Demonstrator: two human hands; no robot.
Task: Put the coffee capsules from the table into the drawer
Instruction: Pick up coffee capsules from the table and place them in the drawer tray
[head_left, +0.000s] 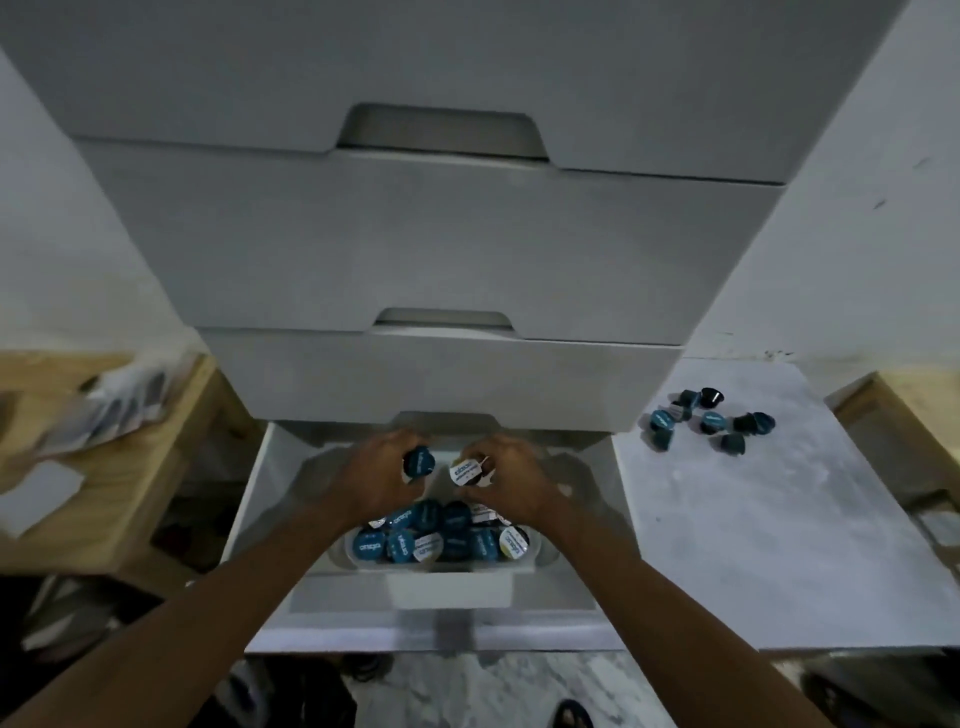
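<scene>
The bottom drawer (260, 499) of a white cabinet is pulled out. Inside it, a white tray (452, 582) holds several blue and white coffee capsules (441, 535). My left hand (374, 478) hovers over the drawer, shut on a blue-lidded capsule (418, 463). Beside it my right hand (511, 480) is shut on a white-lidded capsule (466, 472). Both hands are above the pile, close together. Several more dark blue capsules (709, 421) lie scattered on the white table (779, 545) to the right.
Three closed white drawers (441, 249) rise above the open one. A wooden unit (130, 467) with papers stands at the left. Another wooden box (909, 415) sits at the far right. Marble floor and a dark sandal (571, 714) lie below.
</scene>
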